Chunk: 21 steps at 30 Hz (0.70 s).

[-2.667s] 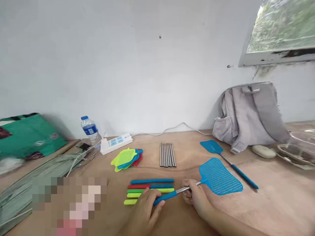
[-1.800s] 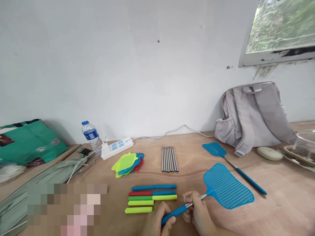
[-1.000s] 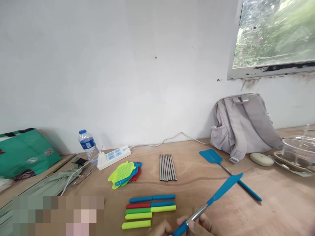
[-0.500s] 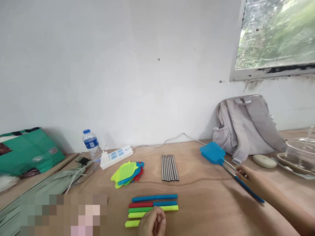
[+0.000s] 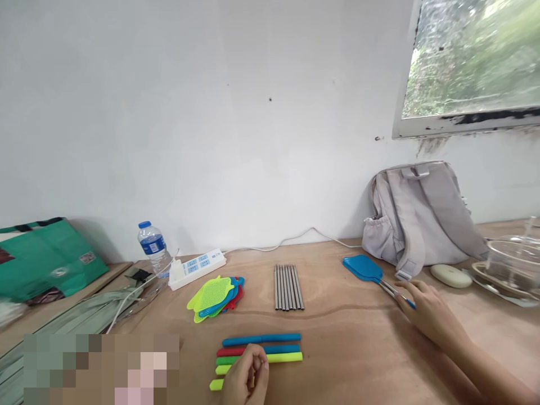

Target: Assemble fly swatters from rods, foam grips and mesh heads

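My left hand (image 5: 245, 376) rests over the left part of a row of plastic tube handles (image 5: 280, 358) in blue, red, green and yellow. Its fingers are curled in, and nothing shows in them. At the right, blue fly swatters (image 5: 363, 268) lie stacked on the table, their metal rods and blue handles pointing toward me. My right hand (image 5: 424, 306) lies across those handles with its fingers stretched out, hiding most of them. Between the hands and further back is a row of metal rods (image 5: 289, 288). Left of it sits a pile of swatter heads (image 5: 215, 298), yellow-green, blue and red.
A power strip (image 5: 197, 269) and a water bottle (image 5: 152, 247) stand at the back left, near a green bag (image 5: 50, 261). A grey backpack (image 5: 422, 219) leans on the wall, with a pale oval object (image 5: 451, 276) and clear containers (image 5: 512, 264) beside it.
The blue swatters have come to lie flatter and more neatly stacked. My right hand has gone from gripping the handle to lying over it. My left hand has shifted slightly left across the handles.
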Tool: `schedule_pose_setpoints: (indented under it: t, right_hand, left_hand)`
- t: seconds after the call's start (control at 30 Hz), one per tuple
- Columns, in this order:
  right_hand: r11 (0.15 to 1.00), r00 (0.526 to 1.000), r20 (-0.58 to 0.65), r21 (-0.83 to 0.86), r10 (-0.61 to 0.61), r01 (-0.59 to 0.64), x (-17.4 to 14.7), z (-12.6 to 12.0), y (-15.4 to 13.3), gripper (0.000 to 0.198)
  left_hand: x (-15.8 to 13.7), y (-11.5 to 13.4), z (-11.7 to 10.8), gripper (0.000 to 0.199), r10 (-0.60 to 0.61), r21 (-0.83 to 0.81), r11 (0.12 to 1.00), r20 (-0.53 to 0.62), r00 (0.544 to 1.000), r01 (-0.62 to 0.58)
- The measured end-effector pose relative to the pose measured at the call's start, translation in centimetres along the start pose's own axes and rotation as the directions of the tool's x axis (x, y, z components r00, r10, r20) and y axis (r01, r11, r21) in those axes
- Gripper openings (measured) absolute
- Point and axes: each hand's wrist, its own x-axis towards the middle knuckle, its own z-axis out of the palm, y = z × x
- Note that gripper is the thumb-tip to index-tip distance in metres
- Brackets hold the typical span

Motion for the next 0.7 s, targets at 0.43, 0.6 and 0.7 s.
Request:
schedule_pose_setpoints:
  t: [0.43,0.6,0.7]
  right_hand:
    - [0.822,0.883,0.258,0.529,-0.393,0.211,-0.9,5.4,-17.1,0.027]
    - [0.831,0.854,0.293,0.498,-0.430,0.248,0.8,6.3,-17.9,0.024]
    - [0.838,0.829,0.302,0.448,-0.471,0.312,0.7,6.1,-18.1,0.020]
  left_hand:
    - [1.1,0.8,-1.4,0.005,0.028,0.319,0.948,-0.005,1.000,-0.025]
    - [1.2,1.3,-1.8,0.008,0.054,0.375,0.925,0.043,0.998,-0.066]
    - [1.3,1.0,-2.1,0.012,0.042,0.340,0.939,0.025,0.999,-0.048]
